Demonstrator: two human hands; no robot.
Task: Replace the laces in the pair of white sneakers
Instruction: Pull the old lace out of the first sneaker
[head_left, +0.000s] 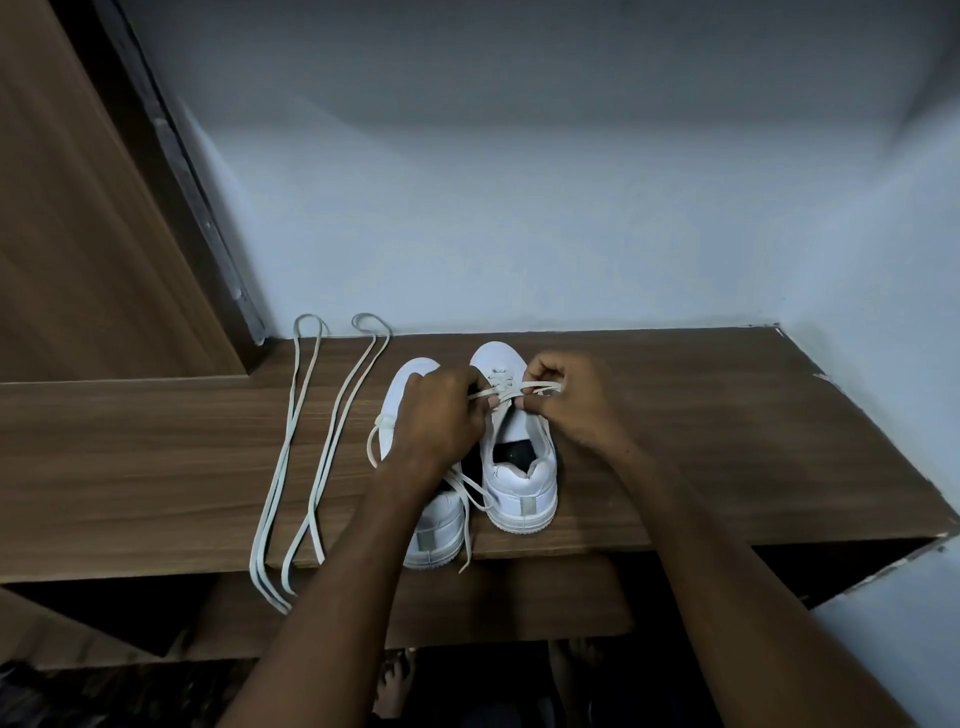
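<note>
Sneakers (519, 467), smooth white; flat pale lace (535, 386)

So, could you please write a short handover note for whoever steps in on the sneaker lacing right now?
Left hand: pinching one end of the lace over the right-hand sneaker.
Right hand: pinching the other end of that lace.
Both sneakers stand side by side on the wooden shelf, toes to the wall; the left-hand sneaker sits partly under the left forearm, its lace hanging loose over the shelf's front edge.
Two loose laces lie folded on the shelf to the left.
Done: hard to tell; the right-hand sneaker is laced only near the toe.
Left: finish this sneaker, then the other.
</note>
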